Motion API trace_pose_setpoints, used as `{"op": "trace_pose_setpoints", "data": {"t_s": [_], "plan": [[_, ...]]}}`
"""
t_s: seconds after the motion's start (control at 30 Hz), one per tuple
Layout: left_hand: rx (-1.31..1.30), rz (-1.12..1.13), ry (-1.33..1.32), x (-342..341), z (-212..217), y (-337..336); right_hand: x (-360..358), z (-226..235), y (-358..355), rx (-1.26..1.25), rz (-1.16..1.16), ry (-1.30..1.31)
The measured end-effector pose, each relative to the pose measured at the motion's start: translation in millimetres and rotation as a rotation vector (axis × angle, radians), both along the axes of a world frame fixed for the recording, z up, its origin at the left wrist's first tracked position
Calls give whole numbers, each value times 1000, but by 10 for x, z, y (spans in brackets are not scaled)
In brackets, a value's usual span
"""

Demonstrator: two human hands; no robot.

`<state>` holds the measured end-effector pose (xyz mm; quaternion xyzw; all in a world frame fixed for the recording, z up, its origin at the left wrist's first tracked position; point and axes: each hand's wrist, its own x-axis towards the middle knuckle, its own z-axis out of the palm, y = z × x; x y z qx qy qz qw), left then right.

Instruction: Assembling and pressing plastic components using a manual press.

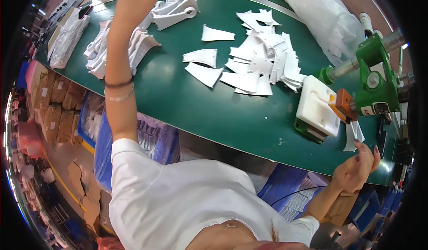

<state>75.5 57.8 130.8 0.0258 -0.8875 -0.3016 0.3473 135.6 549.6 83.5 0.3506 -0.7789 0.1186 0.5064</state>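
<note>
Nearest the camera, a white shirt (178, 196) is seen across the lower part of the view, with blue crates (151, 138) of stacked white parts below the edge of the green tabletop (178, 98). At the lower right, the right hand (356, 167) is held at the tabletop's near edge, its fingers loosely curled around the lower end of a small white cut piece (353, 136), which hangs just under the orange head (344, 104) of a green press machine (376, 78). Just left of that head, a white block (314, 107) is set on a green base. Farther in, a heap of white cut pieces (263, 65) is spread over the middle of the tabletop, with three single pieces (203, 65) lying apart to its left. The left arm is stretched up along the left side, two thin bands (118, 89) worn at the wrist; the left hand (138, 0) is laid over a pile of white moulded parts (138, 43), its fingers cut off by the top edge, so its grip cannot be told. Beyond, a clear plastic bag (323, 16) lies at the far right and another bag (67, 38) at the far left.
</note>
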Motion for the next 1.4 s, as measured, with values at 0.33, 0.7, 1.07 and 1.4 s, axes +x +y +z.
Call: {"op": "trace_pose_setpoints", "data": {"t_s": [0.33, 0.7, 1.07, 1.4], "plan": [[-793, 115, -271, -638, -1155, -498, -993, 75, -2489, 513, 467, -438], [-461, -111, 73, -306, -692, -480, -1628, -234, -3220, 786, 354, -827], [671, -894, -156, 33, -288, 180, -955, 228, -1947, -358, 550, -861], [285, -986, -157, 181, -684, 995, -625, -184, -1533, -994, 757, -1085]]}}
